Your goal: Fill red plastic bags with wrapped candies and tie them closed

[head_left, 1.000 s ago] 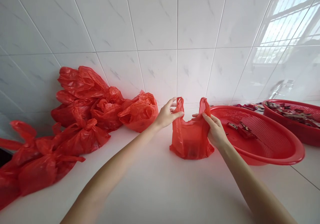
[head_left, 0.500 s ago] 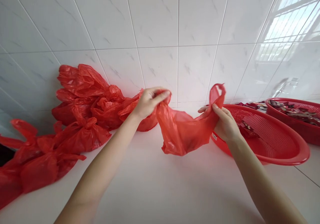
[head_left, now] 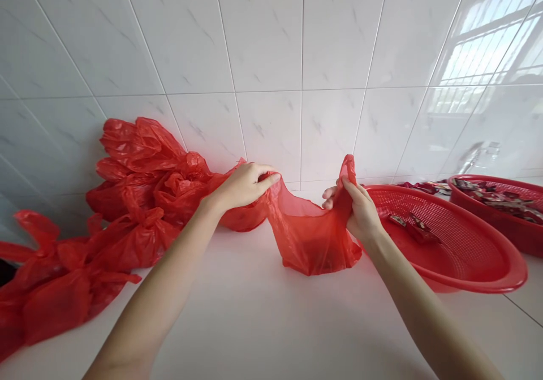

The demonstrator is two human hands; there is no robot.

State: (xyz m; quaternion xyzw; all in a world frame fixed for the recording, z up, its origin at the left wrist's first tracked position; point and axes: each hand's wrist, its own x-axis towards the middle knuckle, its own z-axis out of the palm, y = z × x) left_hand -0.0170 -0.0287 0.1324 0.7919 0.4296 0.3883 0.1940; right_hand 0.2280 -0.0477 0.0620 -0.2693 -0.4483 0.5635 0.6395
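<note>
A thin red plastic bag [head_left: 316, 241] is stretched between my two hands, its mouth spread and its bottom hanging at the white counter. My left hand [head_left: 246, 186] pinches the bag's left side near the top. On the other side my right hand [head_left: 358, 204] grips the right handle between thumb and fingers, and the handle loop stands up above it. Just right of that hand is a red plastic basket [head_left: 479, 255] with a few small dark red wrapped packets [head_left: 419, 230] in it.
Several filled, knotted red bags [head_left: 144, 188] are heaped along the wall on the left. A second red basket [head_left: 504, 230] at the far right holds many wrapped packets. White tiles [head_left: 267, 40] rise behind the counter [head_left: 263, 323].
Both hands have moved slightly lower and the right hand has come a little left. The bag now hangs with its mouth wider and its bottom fuller and lower.
</note>
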